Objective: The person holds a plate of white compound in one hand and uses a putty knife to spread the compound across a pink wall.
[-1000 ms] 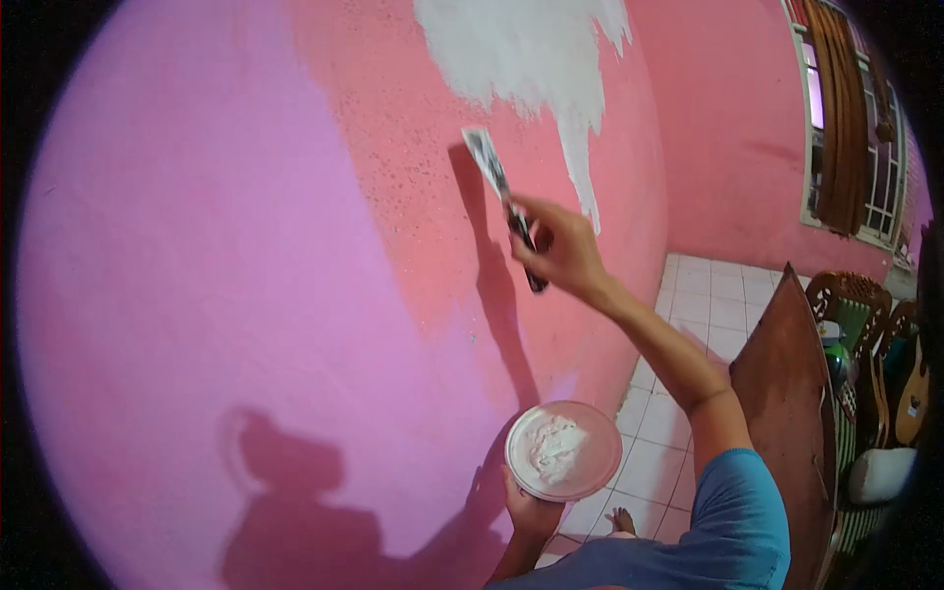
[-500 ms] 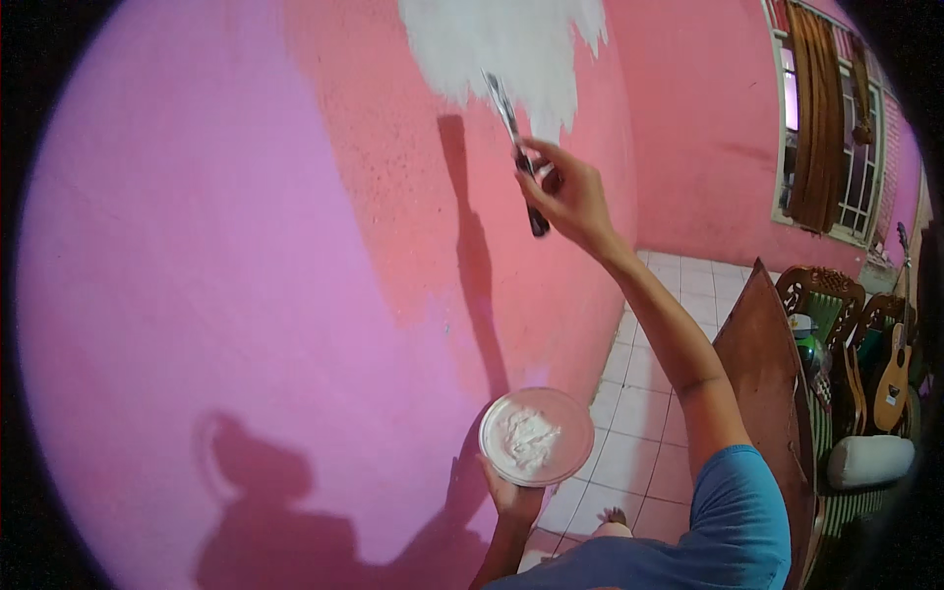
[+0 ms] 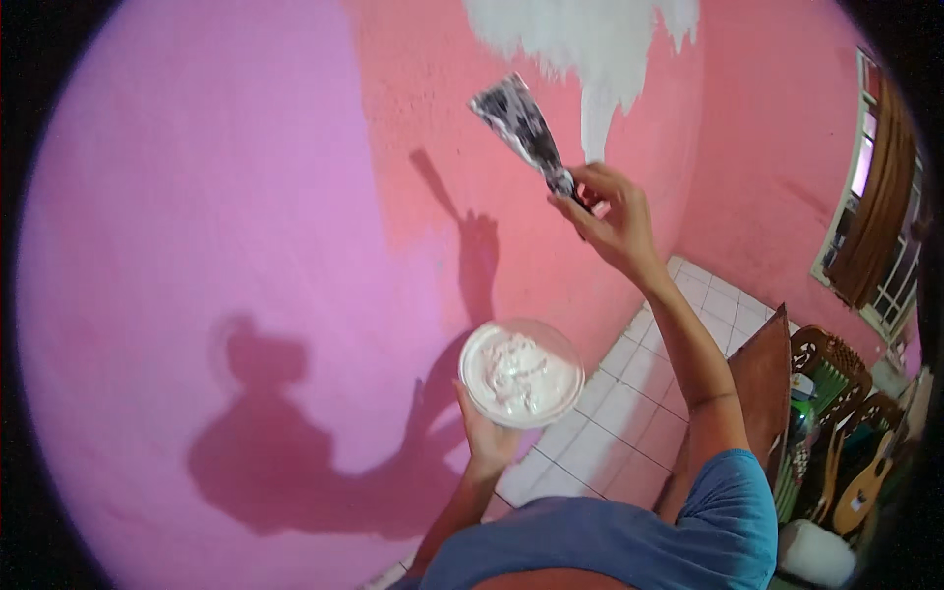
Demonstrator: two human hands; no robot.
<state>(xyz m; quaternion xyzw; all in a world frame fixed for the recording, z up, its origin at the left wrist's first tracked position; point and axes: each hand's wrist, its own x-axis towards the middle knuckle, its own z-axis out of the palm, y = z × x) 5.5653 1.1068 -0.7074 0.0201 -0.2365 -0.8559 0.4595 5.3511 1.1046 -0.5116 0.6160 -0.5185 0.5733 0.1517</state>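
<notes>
My right hand (image 3: 615,218) is closed round the dark handle of a putty knife (image 3: 523,128), held up in front of the wall. Its wide metal blade points up and to the left, apart from the wall and smeared with white paste. Lower down, my left hand (image 3: 487,433) grips a clear round bowl (image 3: 573,401) from beneath and the side. Thick white paste (image 3: 518,372) lies in the bowl, its surface stirred into ridges. Beyond the knife, a ragged white patch (image 3: 580,49) covers part of the pink wall (image 3: 433,88).
Purple paint (image 3: 197,197) covers the wall on the left, where my shadow falls. A white tiled floor (image 3: 629,393) runs along the wall. At the right stand a brown panel (image 3: 737,393), carved chairs (image 3: 826,354) and a guitar (image 3: 865,487). A curtained window (image 3: 875,197) is behind them.
The putty knife has turned so its blade's broad face shows and tilts further left. The bowl has come up a little and tips more toward me. My view has shifted left.
</notes>
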